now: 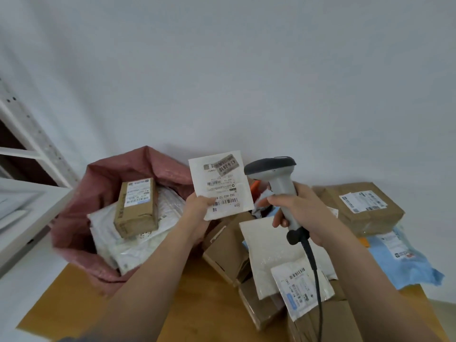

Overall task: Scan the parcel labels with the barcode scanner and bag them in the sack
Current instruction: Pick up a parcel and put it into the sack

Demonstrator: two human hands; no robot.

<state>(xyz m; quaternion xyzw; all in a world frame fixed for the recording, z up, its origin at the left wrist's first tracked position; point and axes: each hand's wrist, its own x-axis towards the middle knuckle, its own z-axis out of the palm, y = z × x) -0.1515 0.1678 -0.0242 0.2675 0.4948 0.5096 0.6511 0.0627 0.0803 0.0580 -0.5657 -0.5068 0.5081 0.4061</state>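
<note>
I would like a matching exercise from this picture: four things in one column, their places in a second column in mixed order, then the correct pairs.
Things:
1. barcode scanner
2. small white parcel
3. brown box
4. blue bag

Places:
A. inside the red sack
B. in the left hand
C. at the far right of the table
D. in the right hand

Pairs: 1-D, 2-B, 3-A, 4-C
</note>
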